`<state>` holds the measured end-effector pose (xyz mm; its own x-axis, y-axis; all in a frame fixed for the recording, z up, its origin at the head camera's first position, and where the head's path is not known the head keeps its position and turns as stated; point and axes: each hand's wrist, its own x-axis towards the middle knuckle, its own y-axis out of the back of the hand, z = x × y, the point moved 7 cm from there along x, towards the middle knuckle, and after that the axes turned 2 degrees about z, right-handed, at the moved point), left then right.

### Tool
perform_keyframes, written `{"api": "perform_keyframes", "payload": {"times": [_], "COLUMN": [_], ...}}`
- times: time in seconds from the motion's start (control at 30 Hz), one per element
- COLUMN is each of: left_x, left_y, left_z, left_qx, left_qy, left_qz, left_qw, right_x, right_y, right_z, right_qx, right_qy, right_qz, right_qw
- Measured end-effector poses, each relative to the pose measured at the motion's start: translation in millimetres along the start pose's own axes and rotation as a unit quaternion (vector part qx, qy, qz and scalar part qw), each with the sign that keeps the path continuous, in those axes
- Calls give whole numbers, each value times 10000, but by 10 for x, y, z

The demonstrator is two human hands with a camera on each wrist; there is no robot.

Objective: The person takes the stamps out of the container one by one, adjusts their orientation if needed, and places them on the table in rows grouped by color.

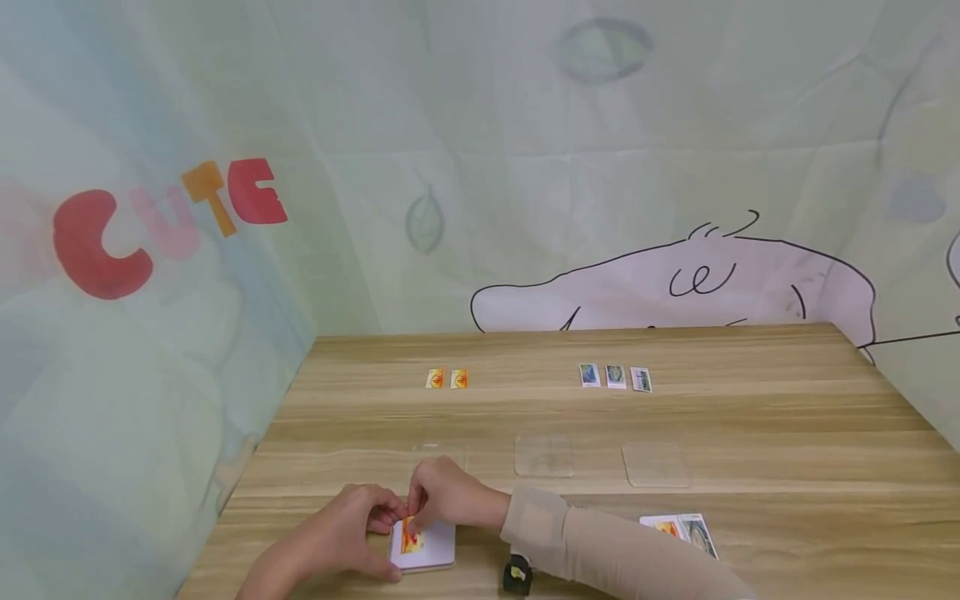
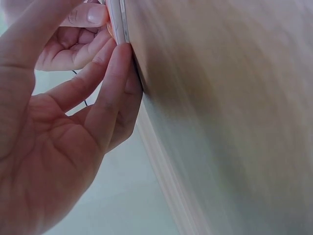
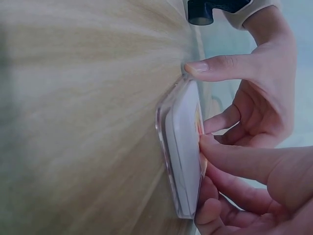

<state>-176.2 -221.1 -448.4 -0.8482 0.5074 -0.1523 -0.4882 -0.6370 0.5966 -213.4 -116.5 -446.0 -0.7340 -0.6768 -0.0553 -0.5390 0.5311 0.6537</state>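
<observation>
A stack of white cards in a shallow clear plastic case lies on the table near its front edge. My left hand grips the case from the left, thumb at its near corner and fingers at its far side. On top of the stack is a small orange-and-yellow picture card. My right hand reaches in from the right and pinches that card between thumb and fingers; they hide part of it. In the left wrist view, only the edge of the case shows, beside the fingertips.
Two small orange cards lie at the back left, and three picture cards at the back right. Clear square plates form a row across the middle. Picture cards lie partly under the right sleeve, and a black object sits beside it.
</observation>
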Motion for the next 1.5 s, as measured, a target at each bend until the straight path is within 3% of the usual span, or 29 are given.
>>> {"api": "perform_keyframes", "payload": {"times": [0.53,0.93,1.5], "left_x": [-6,-7,-8], "left_y": [-2,-2,4], "left_z": [-2,-18,13], "left_qx": [23,-8,-91], "left_qy": [-22,144,187], "left_qz": [33,-52,-26], "left_qw": [10000,9999,9998], "right_x": [-13,-7,-30], "right_y": [1,3,17], "right_z": [-27,12,-58], "right_qx": [-243,-247,-797], "right_qy": [150,95,267], "right_qz": [20,-106,-107], "right_qw": [9996,9996,9964]}}
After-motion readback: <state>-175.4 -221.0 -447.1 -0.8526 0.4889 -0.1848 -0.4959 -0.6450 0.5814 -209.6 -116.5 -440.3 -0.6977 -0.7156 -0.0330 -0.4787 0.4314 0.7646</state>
